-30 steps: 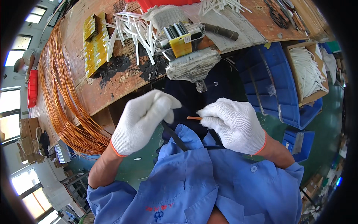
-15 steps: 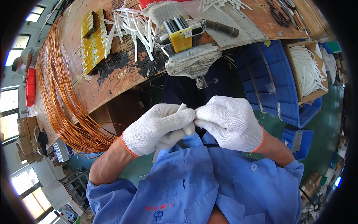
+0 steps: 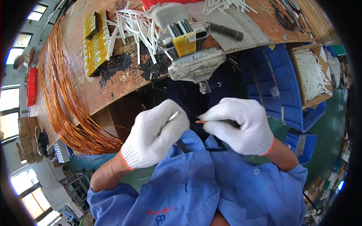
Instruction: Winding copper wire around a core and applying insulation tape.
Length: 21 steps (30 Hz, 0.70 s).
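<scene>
Both hands wear white knitted gloves with orange cuffs, held apart above my lap. My left hand point(image 3: 156, 133) is closed round a short white tube point(image 3: 173, 116), whose end pokes out between thumb and fingers. Between thumb and forefinger, my right hand point(image 3: 241, 126) pinches a copper-coloured wire point(image 3: 200, 122); only its tip shows, pointing at the left hand. Beyond the hands, a worn vise point(image 3: 198, 66) at the bench edge has a yellow-faced block with dark metal bars point(image 3: 184, 44) in its jaws.
The worn wooden bench point(image 3: 124, 84) carries loose white tubes point(image 3: 141, 28), yellow blocks point(image 3: 96, 47) and scissors point(image 3: 283, 19). A large copper wire coil point(image 3: 71, 109) hangs over its left side. At right, a box of white tubes point(image 3: 309, 71) stands by a blue bin point(image 3: 264, 71). Another person point(image 3: 28, 56) is far left.
My hands have moved apart from where they met. The left hand has turned and drawn left with the tube, and the copper-coloured wire tip now shows in my right fingers.
</scene>
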Tool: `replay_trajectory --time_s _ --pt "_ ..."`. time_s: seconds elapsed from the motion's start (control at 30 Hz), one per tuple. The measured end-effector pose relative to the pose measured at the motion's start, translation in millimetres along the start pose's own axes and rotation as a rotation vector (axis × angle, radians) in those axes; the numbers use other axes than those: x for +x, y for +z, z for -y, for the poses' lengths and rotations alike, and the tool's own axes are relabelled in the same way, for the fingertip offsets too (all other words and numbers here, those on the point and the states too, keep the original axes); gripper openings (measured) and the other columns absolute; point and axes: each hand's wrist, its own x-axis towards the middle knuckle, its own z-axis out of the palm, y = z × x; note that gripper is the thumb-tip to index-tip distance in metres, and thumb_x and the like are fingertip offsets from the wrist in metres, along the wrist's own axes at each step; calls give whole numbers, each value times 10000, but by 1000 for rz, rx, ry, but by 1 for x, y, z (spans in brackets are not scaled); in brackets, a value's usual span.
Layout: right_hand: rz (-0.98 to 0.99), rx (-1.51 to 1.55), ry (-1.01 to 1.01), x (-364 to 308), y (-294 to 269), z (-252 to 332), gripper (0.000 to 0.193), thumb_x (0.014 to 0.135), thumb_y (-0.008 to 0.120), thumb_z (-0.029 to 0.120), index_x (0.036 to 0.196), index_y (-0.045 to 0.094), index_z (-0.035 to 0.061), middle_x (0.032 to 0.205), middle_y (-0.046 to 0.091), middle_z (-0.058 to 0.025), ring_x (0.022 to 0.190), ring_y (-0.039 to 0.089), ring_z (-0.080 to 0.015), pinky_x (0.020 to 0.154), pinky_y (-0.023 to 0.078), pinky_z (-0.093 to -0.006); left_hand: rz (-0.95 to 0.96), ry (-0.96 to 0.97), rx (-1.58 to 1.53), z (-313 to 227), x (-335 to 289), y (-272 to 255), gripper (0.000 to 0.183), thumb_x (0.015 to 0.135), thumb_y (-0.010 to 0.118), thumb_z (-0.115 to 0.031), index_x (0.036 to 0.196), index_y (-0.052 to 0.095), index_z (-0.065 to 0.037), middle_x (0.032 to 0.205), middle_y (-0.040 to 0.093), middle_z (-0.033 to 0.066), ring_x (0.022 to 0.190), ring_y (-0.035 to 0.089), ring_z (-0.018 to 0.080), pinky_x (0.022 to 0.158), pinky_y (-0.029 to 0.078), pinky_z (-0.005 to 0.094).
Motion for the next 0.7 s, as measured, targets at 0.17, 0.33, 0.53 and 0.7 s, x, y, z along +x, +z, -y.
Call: replay_trajectory --time_s 0.17,0.33,0.53,0.7 --pt "20 159 182 2 -13 9 90 991 819 46 1072 826 8 908 787 -22 779 671 -37 667 533 -232 51 253 74 13 -4 -7 210 1079 524 -90 1158 689 14 977 687 123 821 679 249 771 545 364" --pt "78 285 319 3 -12 15 104 1007 813 66 1085 827 -1 900 789 -27 789 688 -41 683 553 -238 10 314 142 10 -1 6 206 1040 726 -123 1237 721 -61 968 695 112 803 743 301 721 589 392" --pt "106 312 371 4 -12 18 104 1008 805 56 1087 823 -10 920 791 -37 815 693 -47 702 562 -244 -39 410 257 20 1 8 363 959 834 -119 1297 741 -25 915 680 94 763 691 242 698 557 362" --pt "100 314 375 4 -10 18 108 1006 802 49 1092 823 -12 930 791 -43 827 693 -52 711 562 -248 -28 373 116 19 2 5 320 991 805 -143 1267 750 8 916 692 92 779 669 219 715 540 354"
